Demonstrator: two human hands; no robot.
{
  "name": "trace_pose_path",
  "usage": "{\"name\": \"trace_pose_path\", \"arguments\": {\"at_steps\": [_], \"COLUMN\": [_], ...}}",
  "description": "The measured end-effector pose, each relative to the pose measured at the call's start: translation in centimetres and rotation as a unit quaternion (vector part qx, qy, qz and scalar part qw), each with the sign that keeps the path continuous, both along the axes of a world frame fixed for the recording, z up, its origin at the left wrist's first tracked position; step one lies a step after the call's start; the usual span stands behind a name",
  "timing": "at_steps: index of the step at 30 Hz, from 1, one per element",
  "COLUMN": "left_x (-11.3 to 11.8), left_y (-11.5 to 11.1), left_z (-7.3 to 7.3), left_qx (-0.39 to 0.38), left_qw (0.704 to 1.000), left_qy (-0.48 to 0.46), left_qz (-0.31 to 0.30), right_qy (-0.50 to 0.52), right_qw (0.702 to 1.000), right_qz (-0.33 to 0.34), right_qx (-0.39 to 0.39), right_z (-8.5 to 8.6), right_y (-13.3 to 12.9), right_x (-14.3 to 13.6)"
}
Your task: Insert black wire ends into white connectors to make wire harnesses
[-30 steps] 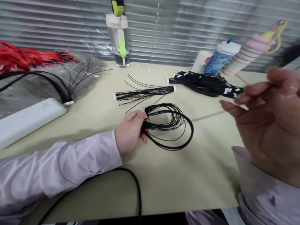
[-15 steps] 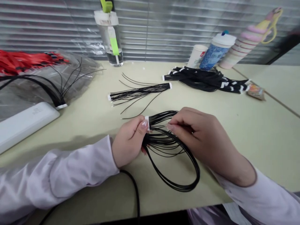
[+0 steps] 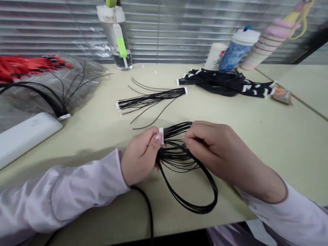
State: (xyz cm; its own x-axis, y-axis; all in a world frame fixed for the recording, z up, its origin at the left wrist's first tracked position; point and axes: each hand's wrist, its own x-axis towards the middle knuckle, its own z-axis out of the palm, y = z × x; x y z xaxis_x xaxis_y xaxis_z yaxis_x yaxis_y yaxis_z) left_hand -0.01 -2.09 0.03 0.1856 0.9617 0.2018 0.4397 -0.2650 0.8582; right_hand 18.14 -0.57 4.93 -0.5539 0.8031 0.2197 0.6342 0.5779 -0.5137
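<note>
In my left hand (image 3: 140,155) is a white connector (image 3: 161,135), gripped between thumb and fingers, with many thin black wires (image 3: 176,129) running out to the right. Some of these wires curve round in a large loop (image 3: 214,194) that hangs below both hands. My right hand (image 3: 215,147) is closed in a pinch on a thin black wire (image 3: 176,140) just right of the connector; its fingertips partly hide the wire. Beyond the hands, a wire harness (image 3: 153,97) with white connectors at both ends lies on the table, several wire ends loose.
A pile of black harnesses (image 3: 220,82) lies at the back right beside a small packet (image 3: 282,95). Bottles (image 3: 116,41) and a blue cup (image 3: 237,51) stand along the blinds. On the left are a white power bank (image 3: 28,136), a plastic bag (image 3: 84,89) and red ribbon-like bundles (image 3: 25,68).
The view has shifted slightly. Both hands keep their grips, and the pinched wire's end now shows close to the connector. The loop hangs much as before.
</note>
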Motion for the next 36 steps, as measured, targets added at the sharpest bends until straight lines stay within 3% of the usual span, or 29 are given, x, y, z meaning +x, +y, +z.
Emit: {"name": "trace_pose_path", "arguments": {"at_steps": [6, 13, 17, 24, 36], "left_x": [0.0, -0.1, -0.1, 0.1, 0.2], "left_y": [0.1, 0.2, 0.0, 0.3, 0.2], "left_z": [0.0, 0.0, -0.1, -0.4, -0.2], "left_qx": [0.001, 0.037, 0.011, -0.054, -0.06], "left_qw": [1.0, 0.997, 0.998, 0.998, 0.998], "left_qy": [0.015, 0.062, 0.064, 0.034, 0.026], "left_qz": [0.006, 0.007, 0.0, 0.02, 0.017], "right_qy": [0.02, 0.015, 0.012, -0.039, -0.14], "right_qw": [1.0, 0.999, 0.998, 0.996, 0.977], "right_qz": [-0.004, 0.035, 0.046, 0.051, 0.075], "right_qx": [-0.022, 0.015, 0.029, 0.067, 0.143], "right_z": [-0.5, -2.1, -2.9, -3.1, -3.7], "right_y": [0.2, 0.3, 0.4, 1.2, 0.6], "right_x": [-0.2, -1.0, -1.4, -1.2, -1.4]}}
